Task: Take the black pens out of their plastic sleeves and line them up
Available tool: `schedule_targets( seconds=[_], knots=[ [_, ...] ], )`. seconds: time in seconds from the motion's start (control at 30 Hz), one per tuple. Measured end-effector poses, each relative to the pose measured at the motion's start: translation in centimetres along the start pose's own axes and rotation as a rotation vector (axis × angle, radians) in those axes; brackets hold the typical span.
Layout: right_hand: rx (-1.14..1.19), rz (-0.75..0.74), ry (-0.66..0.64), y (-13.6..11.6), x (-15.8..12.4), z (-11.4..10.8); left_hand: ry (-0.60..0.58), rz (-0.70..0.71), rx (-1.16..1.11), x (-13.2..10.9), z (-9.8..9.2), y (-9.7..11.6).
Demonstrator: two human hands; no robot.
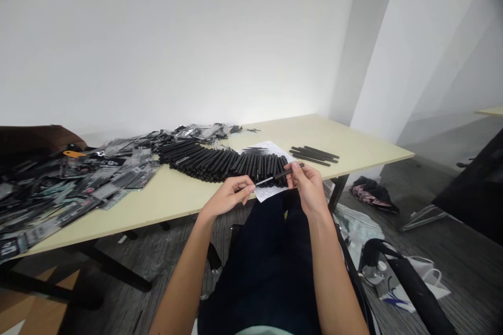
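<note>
Both my hands are raised over the table's front edge, holding a slim black pencil-like stick (286, 172) with a thin white-silver end (264, 181). My left hand (228, 196) pinches that pale end, and my right hand (306, 186) grips the black barrel. Just beyond them, a long fanned row of similar black sticks (220, 165) lies on the pale table (334, 138). A white printed sheet (267, 193) lies partly under the row and my right hand. A small group of loose black sticks (314, 156) lies to the right.
A large heap of plastic-packaged items (78, 183) covers the table's left end, beside a brown bag (35, 138). A dark cloth bundle (373, 194), a white plastic bag (357, 230) and a long black object (412, 282) lie on the grey floor at right.
</note>
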State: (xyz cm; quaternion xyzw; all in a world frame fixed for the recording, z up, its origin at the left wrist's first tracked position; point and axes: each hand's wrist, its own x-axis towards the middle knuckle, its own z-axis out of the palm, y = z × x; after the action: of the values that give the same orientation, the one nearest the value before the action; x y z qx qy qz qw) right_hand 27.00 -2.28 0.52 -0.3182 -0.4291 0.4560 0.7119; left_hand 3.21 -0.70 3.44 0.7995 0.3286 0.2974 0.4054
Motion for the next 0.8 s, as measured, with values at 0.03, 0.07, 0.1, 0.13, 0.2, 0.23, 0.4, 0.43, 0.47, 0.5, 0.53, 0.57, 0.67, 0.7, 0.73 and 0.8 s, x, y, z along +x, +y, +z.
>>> schedule_targets(
  seconds=[0.03, 0.07, 0.1, 0.13, 0.2, 0.23, 0.4, 0.43, 0.47, 0.5, 0.53, 0.57, 0.67, 0.7, 0.73, 0.8],
  knots=[
    [-0.011, 0.001, 0.0, 0.0, 0.0, 0.1, -0.002, -0.001, 0.0, 0.0, 0.0, 0.0],
    [-0.024, -0.004, 0.0, 0.0, 0.0, 0.2, -0.002, -0.002, 0.001, 0.0, 0.0, 0.0],
    [-0.039, -0.01, 0.0, 0.0, 0.0, 0.2, -0.002, -0.003, 0.003, -0.1, 0.0, 0.0],
    [-0.055, -0.017, -0.002, 0.0, -0.1, 0.3, -0.001, -0.003, 0.007, -0.1, 0.0, -0.1],
    [-0.086, -0.027, -0.012, -0.1, -0.2, 0.2, 0.004, -0.003, 0.02, -0.1, 0.0, -0.2],
    [-0.101, -0.031, -0.02, -0.2, -0.2, 0.2, 0.007, -0.003, 0.026, -0.1, 0.0, -0.2],
    [-0.187, -0.02, -0.131, -0.3, -0.4, 0.3, 0.008, -0.017, 0.025, -0.2, 0.2, -0.3],
    [-0.207, -0.009, -0.159, -0.2, -0.5, 0.4, 0.012, -0.027, 0.02, -0.2, 0.3, -0.3],
    [-0.223, 0.003, -0.183, -0.1, -0.5, 0.6, 0.023, -0.039, 0.017, -0.3, 0.3, -0.3],
    [-0.235, 0.014, -0.203, 0.0, -0.5, 0.8, 0.04, -0.049, 0.02, -0.3, 0.4, -0.2],
    [-0.246, 0.025, -0.221, 0.1, -0.6, 1.0, 0.062, -0.056, 0.025, -0.3, 0.4, -0.2],
    [-0.258, 0.034, -0.239, 0.2, -0.6, 1.2, 0.085, -0.058, 0.028, -0.4, 0.5, -0.2],
    [-0.308, 0.048, -0.284, 0.4, -0.7, 1.5, 0.115, -0.047, 0.014, -0.4, 0.4, -0.3],
    [-0.324, 0.046, -0.292, 0.5, -0.7, 1.6, 0.112, -0.049, -0.003, -0.4, 0.4, -0.3],
    [-0.334, 0.042, -0.294, 0.5, -0.7, 1.5, 0.106, -0.056, -0.025, -0.4, 0.3, -0.3],
    [-0.331, 0.031, -0.287, 0.6, -0.7, 1.4, 0.095, -0.076, -0.075, -0.4, 0.3, -0.4]
  ],
)
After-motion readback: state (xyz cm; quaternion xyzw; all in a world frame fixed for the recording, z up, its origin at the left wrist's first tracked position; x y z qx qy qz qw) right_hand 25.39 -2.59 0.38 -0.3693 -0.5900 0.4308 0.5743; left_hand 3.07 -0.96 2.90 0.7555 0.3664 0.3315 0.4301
